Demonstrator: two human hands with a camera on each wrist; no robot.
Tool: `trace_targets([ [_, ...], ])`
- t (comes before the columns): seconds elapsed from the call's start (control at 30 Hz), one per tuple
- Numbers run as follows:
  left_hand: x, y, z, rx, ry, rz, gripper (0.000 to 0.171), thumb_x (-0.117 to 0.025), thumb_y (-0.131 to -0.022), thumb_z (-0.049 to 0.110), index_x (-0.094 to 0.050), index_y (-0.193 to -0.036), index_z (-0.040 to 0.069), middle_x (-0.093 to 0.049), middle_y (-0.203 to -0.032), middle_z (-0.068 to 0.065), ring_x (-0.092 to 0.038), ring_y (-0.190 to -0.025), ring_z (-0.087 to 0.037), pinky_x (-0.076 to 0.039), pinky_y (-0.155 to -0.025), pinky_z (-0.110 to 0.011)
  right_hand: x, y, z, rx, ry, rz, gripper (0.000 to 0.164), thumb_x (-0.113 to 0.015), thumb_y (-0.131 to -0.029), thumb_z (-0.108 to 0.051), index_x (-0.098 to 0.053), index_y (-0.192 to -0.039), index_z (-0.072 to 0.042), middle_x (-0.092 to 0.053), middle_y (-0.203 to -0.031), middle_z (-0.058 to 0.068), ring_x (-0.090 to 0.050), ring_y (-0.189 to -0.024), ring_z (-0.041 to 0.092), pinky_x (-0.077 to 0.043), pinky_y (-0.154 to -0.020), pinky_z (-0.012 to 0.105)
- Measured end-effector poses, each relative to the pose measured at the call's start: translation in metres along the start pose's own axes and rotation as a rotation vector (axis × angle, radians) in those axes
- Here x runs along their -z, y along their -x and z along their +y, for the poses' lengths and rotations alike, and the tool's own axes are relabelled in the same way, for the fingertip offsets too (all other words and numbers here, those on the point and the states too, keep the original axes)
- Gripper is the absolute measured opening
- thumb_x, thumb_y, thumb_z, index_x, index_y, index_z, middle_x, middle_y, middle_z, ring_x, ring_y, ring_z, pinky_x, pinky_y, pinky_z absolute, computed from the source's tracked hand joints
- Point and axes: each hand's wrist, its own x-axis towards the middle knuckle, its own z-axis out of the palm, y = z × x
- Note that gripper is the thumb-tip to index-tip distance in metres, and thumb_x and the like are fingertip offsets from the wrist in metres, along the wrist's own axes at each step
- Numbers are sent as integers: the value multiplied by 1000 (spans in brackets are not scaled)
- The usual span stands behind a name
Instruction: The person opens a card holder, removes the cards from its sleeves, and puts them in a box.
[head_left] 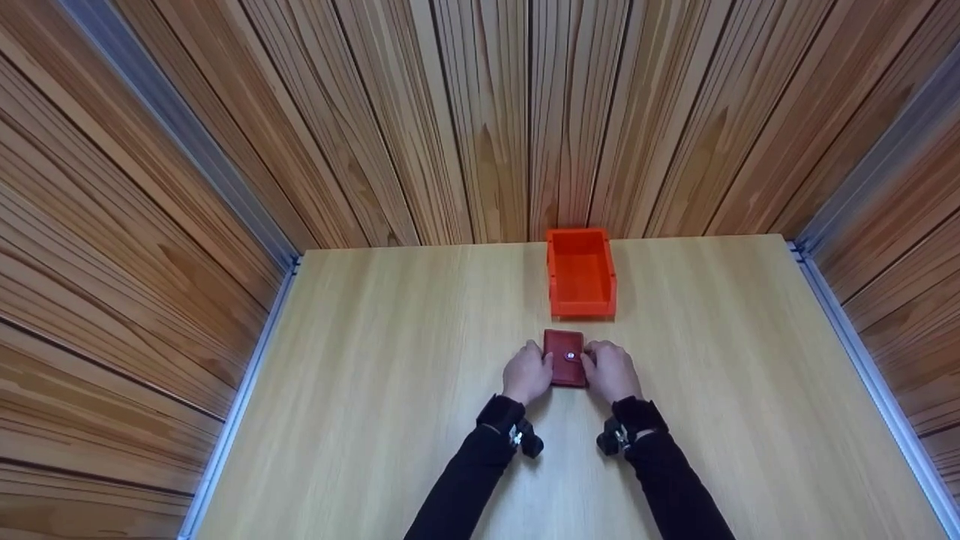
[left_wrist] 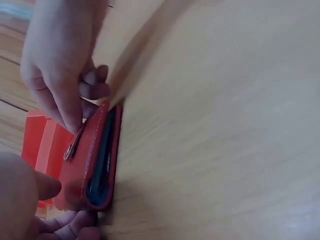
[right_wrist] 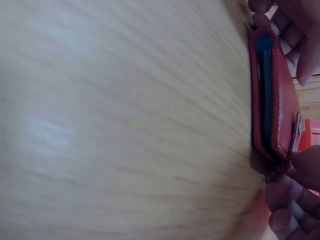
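A small red leather wallet (head_left: 559,371) lies folded on the table, a round metal snap (head_left: 571,355) on its strap. My left hand (head_left: 528,373) holds the wallet by its folded left side. In the left wrist view the left thumb is at the top cover and the fingers are at the spine. My right hand (head_left: 613,372) is at the opposite side, where its thumb and fingers pinch the edge by the strap (right_wrist: 295,131). Dark inner layers (left_wrist: 102,160) show between the covers in both wrist views.
An orange-red open bin (head_left: 583,308) stands just beyond the wallet, near the back wall (head_left: 487,150) of wooden planks. The light wood table (head_left: 375,375) is bordered by metal rails (head_left: 247,390) on the left and right.
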Motion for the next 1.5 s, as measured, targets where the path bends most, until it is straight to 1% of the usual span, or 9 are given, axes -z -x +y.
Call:
trace_targets([
  [0.17, -4, -1, 1, 5, 15, 10, 17, -61, -102, 20, -59, -92, 7, -65, -79, -6, -67, -75, -25, -51, -64, -37, -1, 3, 1, 10, 8, 27, 13, -71, -93, -6, -74, -99, 5, -71, -90, 21, -69, -89, 40, -55, -81, 54],
  [0.4, -8, 0, 2, -17, 17, 39, 16, -61, -102, 18, -59, -92, 5, -65, -80, -8, -67, -76, -28, -52, -65, -40, -3, 5, 4, 22, 1, 49, 13, -69, -93, -4, -75, -98, 6, -68, -87, 20, -68, -85, 40, -55, -79, 54],
  [0.5, -8, 0, 5, -23, 80, 35, 17, -61, -102, 18, -58, -93, 4, -63, -82, -8, -65, -78, -26, -52, -68, -39, -3, 6, 5, 19, 2, 49, 14, -69, -94, -4, -76, -100, 6, -68, -87, 20, -68, -85, 39, -55, -79, 53],
  [0.63, -9, 0, 12, -31, 217, 22, 15, -60, -104, 18, -56, -98, 5, -60, -84, -5, -60, -78, -18, -50, -68, -31, -1, 7, 7, 7, -5, 46, 17, -68, -94, -3, -78, -104, 6, -69, -88, 21, -69, -86, 40, -56, -80, 53],
  [0.83, -10, 0, 30, -42, 382, -28, 16, -63, -103, 21, -52, -104, 9, -56, -80, 2, -54, -68, -6, -45, -58, -20, 2, 7, 9, -21, -39, 48, 18, -67, -94, -1, -78, -105, 7, -73, -90, 23, -71, -89, 42, -56, -82, 55],
  [0.9, -11, 1, 37, -58, 387, -29, 18, -64, -103, 21, -51, -105, 10, -55, -79, 4, -53, -66, -4, -45, -56, -19, 3, 7, 9, -27, -51, 53, 16, -67, -94, -1, -78, -103, 6, -75, -93, 23, -72, -91, 42, -56, -84, 55],
  [1.1, -14, 4, 48, -116, 317, 37, 18, -66, -101, 18, -52, -105, 7, -54, -79, 3, -50, -67, -6, -44, -58, -19, 3, 8, 9, -10, -72, 77, 13, -66, -93, -2, -78, -94, 3, -77, -90, 20, -73, -88, 40, -56, -81, 55],
  [1.37, -16, 3, 48, -139, 300, 101, 18, -67, -99, 14, -52, -102, 6, -54, -77, 1, -50, -65, -8, -43, -56, -21, 7, 8, 8, -83, -150, 24, 21, -63, -100, -12, -79, -99, 2, -78, -95, 17, -74, -93, 35, -56, -87, 52],
  [1.5, -17, 3, 46, -138, 302, 103, 18, -67, -99, 15, -52, -104, 6, -59, -82, -3, -56, -70, -11, -47, -60, -22, 8, 9, 8, -97, -176, 27, 22, -65, -100, -16, -80, -100, 0, -79, -95, 16, -74, -94, 34, -56, -88, 52],
])
